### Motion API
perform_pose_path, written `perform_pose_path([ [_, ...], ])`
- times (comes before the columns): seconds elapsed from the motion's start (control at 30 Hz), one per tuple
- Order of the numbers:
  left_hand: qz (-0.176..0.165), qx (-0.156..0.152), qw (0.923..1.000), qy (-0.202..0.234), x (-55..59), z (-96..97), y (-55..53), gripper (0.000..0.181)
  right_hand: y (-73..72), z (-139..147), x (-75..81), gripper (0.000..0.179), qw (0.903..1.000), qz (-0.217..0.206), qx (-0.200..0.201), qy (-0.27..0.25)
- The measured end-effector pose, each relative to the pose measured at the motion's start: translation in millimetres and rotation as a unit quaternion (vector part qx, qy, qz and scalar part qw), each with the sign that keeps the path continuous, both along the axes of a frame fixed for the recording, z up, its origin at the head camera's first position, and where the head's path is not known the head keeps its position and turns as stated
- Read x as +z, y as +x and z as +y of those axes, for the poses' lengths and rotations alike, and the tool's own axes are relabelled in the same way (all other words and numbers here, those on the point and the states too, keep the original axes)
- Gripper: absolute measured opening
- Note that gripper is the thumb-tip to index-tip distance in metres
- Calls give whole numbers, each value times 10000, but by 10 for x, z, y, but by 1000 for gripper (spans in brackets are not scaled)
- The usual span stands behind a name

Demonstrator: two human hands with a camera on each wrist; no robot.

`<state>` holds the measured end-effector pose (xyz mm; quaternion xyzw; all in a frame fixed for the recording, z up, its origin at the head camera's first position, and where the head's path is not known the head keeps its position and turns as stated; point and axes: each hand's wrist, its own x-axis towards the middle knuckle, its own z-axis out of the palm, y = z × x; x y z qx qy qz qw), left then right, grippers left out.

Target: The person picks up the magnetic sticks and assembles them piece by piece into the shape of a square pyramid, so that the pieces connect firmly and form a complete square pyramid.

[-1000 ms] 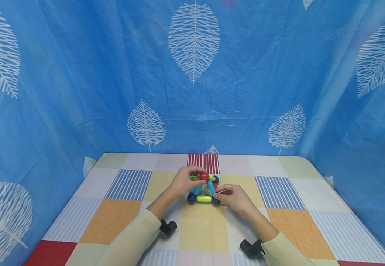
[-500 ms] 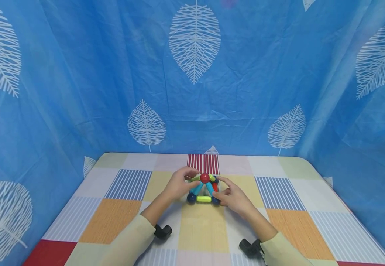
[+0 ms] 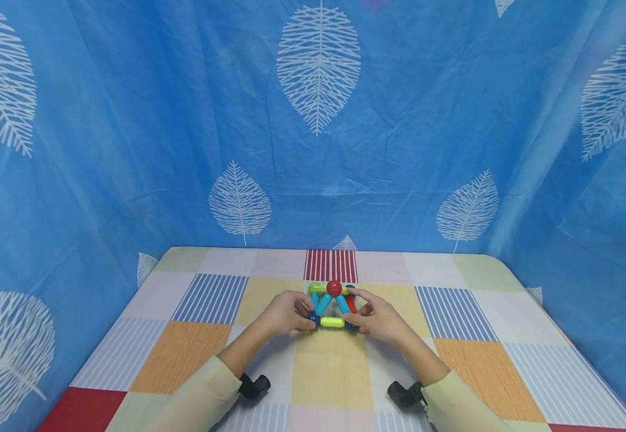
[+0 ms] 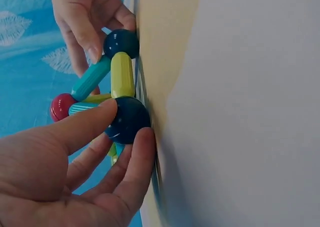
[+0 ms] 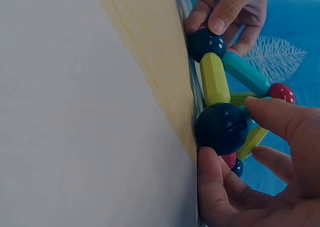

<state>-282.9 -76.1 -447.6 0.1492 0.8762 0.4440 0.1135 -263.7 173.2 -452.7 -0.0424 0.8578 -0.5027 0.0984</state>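
Observation:
A toy building frame of balls and rods (image 3: pixel 332 322) stands on the table, with a red ball (image 3: pixel 334 288) at its peak. Two teal rods (image 3: pixel 342 304) slope down from that ball to navy balls at the front corners. My left hand (image 3: pixel 285 313) pinches the front-left navy ball (image 4: pixel 131 121) between thumb and fingers. On the other side, my right hand (image 3: pixel 380 318) grips the frame's right side. Its thumb lies by a teal rod and a fingertip touches the front-right navy ball (image 5: pixel 221 128). A yellow-green rod (image 5: pixel 215 79) joins these two corners. The far right corner is partly hidden by fingers.
A green ball (image 3: pixel 315 288) and a red rod (image 3: pixel 351 303) belong to the frame's back and right side. The table (image 3: pixel 331 372) has a patchwork cloth. Blue curtains (image 3: pixel 318 180) with white leaves enclose it behind and at both sides.
My left hand has let go near the red ball and moved down to the front-left navy ball. My right hand has spread along the right side, its index finger now reaching toward the back corner.

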Motion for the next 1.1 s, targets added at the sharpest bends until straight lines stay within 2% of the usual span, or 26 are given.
perform_pose_path([
  [0.23, 55, 41, 10000, 60, -21, -8, 1, 25, -8, 60, -28, 69, 9998, 143, 68, -130],
  [0.43, 177, 20, 9997, 144, -53, -17, 5, 24, 9, 103, -47, 46, 9991, 89, 6, -415],
  [0.6, 161, 97, 9995, 236, -64, -12, 12, 25, 25, 97, -60, 33, 9993, 185, -2, -317],
  [0.87, 92, 158, 9988, 445, -102, -25, 17, 23, 12, 114, -88, 32, 9993, 336, 20, -167],
  [1.1, 93, 209, 9986, 471, -117, -39, 35, 23, 17, 127, -95, 34, 9992, 300, 95, -238],
])
